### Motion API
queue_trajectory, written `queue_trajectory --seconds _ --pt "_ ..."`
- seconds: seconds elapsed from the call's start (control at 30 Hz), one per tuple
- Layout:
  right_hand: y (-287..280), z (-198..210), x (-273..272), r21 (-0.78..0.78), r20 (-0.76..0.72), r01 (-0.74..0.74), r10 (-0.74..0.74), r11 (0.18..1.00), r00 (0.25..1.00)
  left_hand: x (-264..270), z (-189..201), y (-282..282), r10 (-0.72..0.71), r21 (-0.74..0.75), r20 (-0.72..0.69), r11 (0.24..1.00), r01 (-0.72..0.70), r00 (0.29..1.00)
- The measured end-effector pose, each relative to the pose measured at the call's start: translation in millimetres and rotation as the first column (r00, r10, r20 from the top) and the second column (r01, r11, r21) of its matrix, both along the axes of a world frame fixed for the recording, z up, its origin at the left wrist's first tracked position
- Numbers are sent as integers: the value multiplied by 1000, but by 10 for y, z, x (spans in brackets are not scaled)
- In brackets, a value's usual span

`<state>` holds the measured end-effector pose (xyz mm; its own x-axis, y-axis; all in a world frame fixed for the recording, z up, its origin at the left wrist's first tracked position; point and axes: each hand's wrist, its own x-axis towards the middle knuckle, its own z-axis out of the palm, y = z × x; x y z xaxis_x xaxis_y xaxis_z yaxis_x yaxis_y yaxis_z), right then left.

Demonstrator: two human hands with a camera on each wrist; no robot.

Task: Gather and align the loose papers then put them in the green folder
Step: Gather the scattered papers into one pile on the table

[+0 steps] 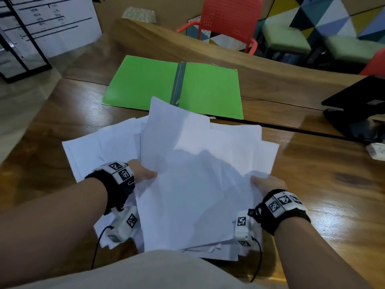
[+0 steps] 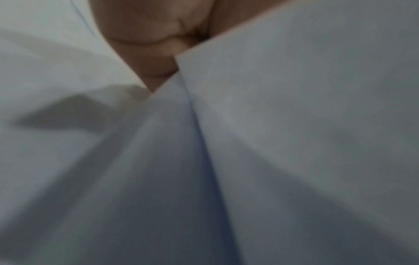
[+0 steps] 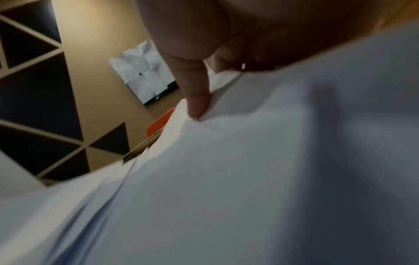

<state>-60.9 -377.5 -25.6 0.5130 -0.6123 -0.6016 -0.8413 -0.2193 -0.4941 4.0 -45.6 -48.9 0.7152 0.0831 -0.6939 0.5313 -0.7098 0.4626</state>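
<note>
A messy stack of white papers (image 1: 187, 174) is lifted and tilted above the wooden table, sheets fanned at odd angles. My left hand (image 1: 143, 175) grips the stack's left edge, thumb on top, fingers hidden beneath. My right hand (image 1: 264, 182) grips the right edge the same way. In the left wrist view the left hand (image 2: 154, 44) is tucked between sheets of the papers (image 2: 294, 125). In the right wrist view one finger of the right hand (image 3: 197, 100) presses on the papers (image 3: 249, 179). The green folder (image 1: 210, 90) lies open and flat just beyond the stack.
More white sheets (image 1: 87, 151) lie on the table (image 1: 323, 184) under and left of the lifted stack. A black laptop (image 1: 358, 97) on a stand sits at the right edge. A red chair (image 1: 231, 19) stands behind the far table edge.
</note>
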Motion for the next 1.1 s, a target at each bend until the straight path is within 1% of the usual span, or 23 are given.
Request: queue_trajectory --seconds 0.03,0.07,0.13,0.17,0.23,0.33,0.4,0.43,0.5,0.53,0.6,0.67,0.73,0.8,0.87,0.93,0.97,1.03,1.1 --pt "-53 13 -27 2 81 66 -66 998 995 10 2 18 22 6 10 1000 -22 1000" --pt "-96 24 -50 -13 126 78 -76 997 989 19 -3 34 41 15 16 999 -42 999" --pt "-102 13 -72 -9 120 66 -64 998 991 27 -20 44 60 28 26 998 -60 998" --pt "-76 -7 -71 19 104 63 -65 998 992 24 -30 42 60 40 34 997 -62 998" --pt "-49 -25 -78 23 78 77 -78 997 994 14 -18 15 33 78 43 996 -36 999" --pt "-116 -19 -126 -68 163 145 -132 987 978 -5 10 0 -1 108 33 994 -3 999" --pt "-160 -8 -160 -37 223 180 -167 983 960 -8 22 14 -7 112 37 994 3 999" --pt "-156 16 -169 1 223 183 -178 983 958 -9 16 15 -12 117 38 993 8 999" --pt "-148 32 -169 72 144 143 -152 987 978 -26 20 -27 -34 113 45 993 28 998" --pt "-143 44 -167 69 104 113 -120 991 987 -42 21 -73 -53 101 45 994 48 998" --pt "-122 73 -152 12 62 55 -56 998 997 -94 30 -182 -100 69 32 993 98 994" --pt "-118 93 -134 -37 66 28 -25 999 997 -137 7 -264 -130 38 21 991 129 991" --pt "-123 173 -126 -109 95 33 -22 993 995 -156 6 -304 -130 36 23 991 129 991" --pt "-178 298 -136 -174 169 77 -47 982 984 -165 8 -303 -128 46 21 991 127 992" --pt "-251 490 -155 -191 284 137 -79 972 956 -176 29 -291 -144 52 28 988 143 989" --pt "-334 749 -163 -183 429 225 -128 957 894 -182 24 -285 -162 55 39 986 160 986" --pt "-382 876 -160 -183 506 257 -133 949 852 -177 21 -282 -169 63 46 984 166 984" --pt "-465 1105 -144 -193 651 276 -88 941 754 -199 49 -290 -166 69 51 984 162 985" --pt "-474 1261 -117 -155 762 302 -81 941 643 -221 58 -306 -156 78 51 985 152 986"
